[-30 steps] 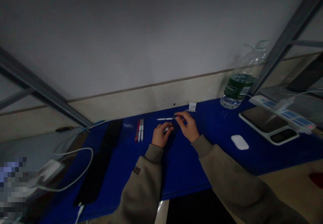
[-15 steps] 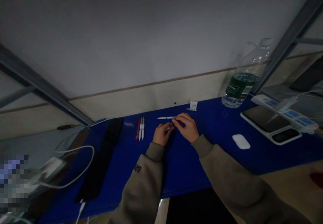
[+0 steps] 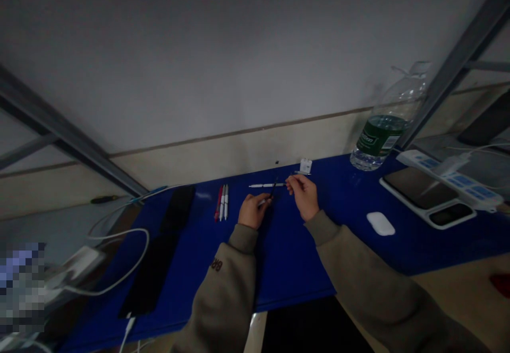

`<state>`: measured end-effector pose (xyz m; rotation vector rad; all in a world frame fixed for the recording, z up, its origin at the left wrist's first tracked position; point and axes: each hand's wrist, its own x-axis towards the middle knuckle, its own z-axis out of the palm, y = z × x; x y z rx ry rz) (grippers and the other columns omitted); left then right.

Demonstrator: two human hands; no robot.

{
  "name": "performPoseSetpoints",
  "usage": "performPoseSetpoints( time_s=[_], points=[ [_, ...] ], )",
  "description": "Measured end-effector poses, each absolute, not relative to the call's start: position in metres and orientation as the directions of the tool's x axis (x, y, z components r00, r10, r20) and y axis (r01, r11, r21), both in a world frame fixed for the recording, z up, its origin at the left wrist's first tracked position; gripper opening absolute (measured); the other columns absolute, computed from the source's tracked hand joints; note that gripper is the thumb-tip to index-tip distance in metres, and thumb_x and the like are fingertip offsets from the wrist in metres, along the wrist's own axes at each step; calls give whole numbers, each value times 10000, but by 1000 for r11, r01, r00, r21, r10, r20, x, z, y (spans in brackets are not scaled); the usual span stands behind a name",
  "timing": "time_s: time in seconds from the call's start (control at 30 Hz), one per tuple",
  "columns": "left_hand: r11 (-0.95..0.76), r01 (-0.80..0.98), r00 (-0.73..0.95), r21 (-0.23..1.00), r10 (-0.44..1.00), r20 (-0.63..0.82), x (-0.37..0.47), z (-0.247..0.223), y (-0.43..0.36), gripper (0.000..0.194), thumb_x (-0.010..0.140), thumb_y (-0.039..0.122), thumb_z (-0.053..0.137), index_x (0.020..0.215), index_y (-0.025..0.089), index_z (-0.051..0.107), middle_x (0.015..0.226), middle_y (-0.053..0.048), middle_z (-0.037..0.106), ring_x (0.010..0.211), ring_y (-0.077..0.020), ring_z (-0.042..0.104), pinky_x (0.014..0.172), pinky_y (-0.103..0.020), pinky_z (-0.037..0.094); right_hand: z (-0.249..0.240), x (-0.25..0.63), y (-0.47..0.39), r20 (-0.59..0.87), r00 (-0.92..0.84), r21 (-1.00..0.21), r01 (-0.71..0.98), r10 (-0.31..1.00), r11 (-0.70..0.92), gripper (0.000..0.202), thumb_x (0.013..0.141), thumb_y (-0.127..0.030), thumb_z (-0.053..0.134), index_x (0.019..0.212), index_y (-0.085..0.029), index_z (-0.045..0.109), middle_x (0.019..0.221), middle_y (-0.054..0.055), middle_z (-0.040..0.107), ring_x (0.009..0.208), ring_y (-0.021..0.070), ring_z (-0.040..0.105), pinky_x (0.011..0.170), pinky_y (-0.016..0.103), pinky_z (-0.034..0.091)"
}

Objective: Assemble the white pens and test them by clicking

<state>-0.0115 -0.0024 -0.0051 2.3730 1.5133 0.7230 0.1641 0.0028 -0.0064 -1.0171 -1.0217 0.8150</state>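
Observation:
My left hand (image 3: 253,212) is closed around a partly hidden pen (image 3: 262,202), its pale barrel showing between the fingers. A thin dark piece sticks up at its fingertips. To the right, my right hand (image 3: 304,198) is pinched shut, apart from the left; whatever is in its fingertips is too small to make out. Just beyond both hands a white pen (image 3: 261,185) lies flat on the blue desktop (image 3: 290,257). Left of my left hand, a red pen (image 3: 218,203) and two white-and-grey pens (image 3: 223,204) lie side by side.
A white charger plug (image 3: 306,165) and a slim pen-like piece (image 3: 303,172) lie near the wall. Rightward are a big water bottle (image 3: 376,135), a white case (image 3: 381,223), a scale-like device (image 3: 450,214) and a power strip (image 3: 458,180). Dark phones (image 3: 149,276) and a cable (image 3: 145,257) lie left.
My hands have moved apart: the right has drawn away to the right, and the left slightly left. The dark thin piece at the left fingertips now shows.

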Motion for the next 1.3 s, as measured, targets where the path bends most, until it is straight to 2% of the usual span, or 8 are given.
performPoseSetpoints(
  time_s=[0.23,0.43,0.57,0.73,0.9,1.0,1.2,1.3],
  points=[
    [-453,763,342,462,888,307,-11,-3,-2,248,891,342,469,1024,246,655,860,0,701,801,-176,563,717,-278,428,-17,164,8,202,132,-958,-178,970,224,182,777,-293,499,665,-175,583,570,-11,531,516,106,501,476,222,405],
    [-436,781,324,447,895,307,-11,-2,-1,241,889,339,469,1006,236,653,874,-7,699,787,-175,571,729,-282,427,-26,166,11,184,63,-981,80,981,179,255,759,-390,570,787,-159,675,631,26,625,565,140,578,528,256,447],
    [-415,787,296,456,903,311,-11,-1,-1,244,887,350,469,1013,248,651,895,-5,697,782,-171,582,748,-288,432,-28,169,12,336,77,-908,292,939,300,213,760,-360,595,776,-173,695,685,37,662,620,151,598,596,272,462],
    [-398,776,271,489,911,312,-11,-4,0,251,881,360,475,1012,240,654,930,-14,695,819,-176,598,764,-291,446,-26,167,6,408,-99,-823,389,908,413,125,734,-302,651,757,-193,708,730,30,669,623,138,592,606,270,463],
    [-380,784,251,491,918,308,-11,-5,1,228,869,364,495,961,231,655,915,-16,694,813,-180,606,747,-291,451,-23,163,4,373,-141,-862,314,917,399,125,728,-299,662,770,-190,709,733,30,678,631,139,601,617,277,472],
    [-394,789,270,472,912,310,-10,-5,0,225,874,361,488,953,233,654,910,-13,693,819,-181,600,751,-292,442,-23,163,6,326,-92,-916,217,941,339,166,734,-330,646,782,-180,697,748,36,680,673,148,610,636,284,481],
    [-416,786,298,458,903,308,-7,-3,-3,235,885,370,465,954,241,648,846,-7,685,780,-177,585,706,-282,426,-23,164,10,164,15,-982,-95,986,165,290,695,-410,669,815,-146,660,705,42,650,619,141,588,499,235,437],
    [-411,787,289,460,905,313,-7,-2,-3,239,888,369,463,955,235,648,828,-9,683,769,-175,581,693,-279,427,-23,167,11,154,92,-978,-129,984,165,326,699,-431,662,846,-140,660,710,49,645,618,139,585,506,239,445]
  ],
)
